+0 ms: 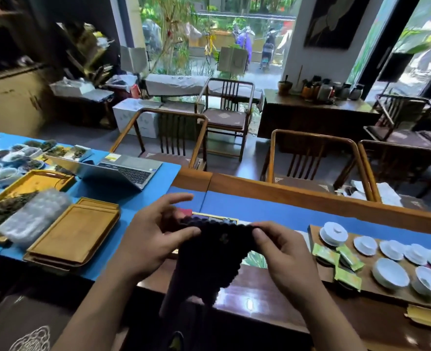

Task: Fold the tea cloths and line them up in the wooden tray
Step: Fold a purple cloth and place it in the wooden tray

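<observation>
While hands (pixel 146 239) (pixel 282 252) pinch cloth (pixel 209 259), tray (pixel 75 231) left.

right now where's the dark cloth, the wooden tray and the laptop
dark cloth (pixel 209 259): head view, middle of the hanging fabric
wooden tray (pixel 75 230): head view, bare floor of the tray
laptop (pixel 130 171): head view, on the keyboard

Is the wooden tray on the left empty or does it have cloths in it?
Empty. The wooden tray shows only bare wood inside; the one dark cloth in view hangs between the left hand and right hand.
</observation>
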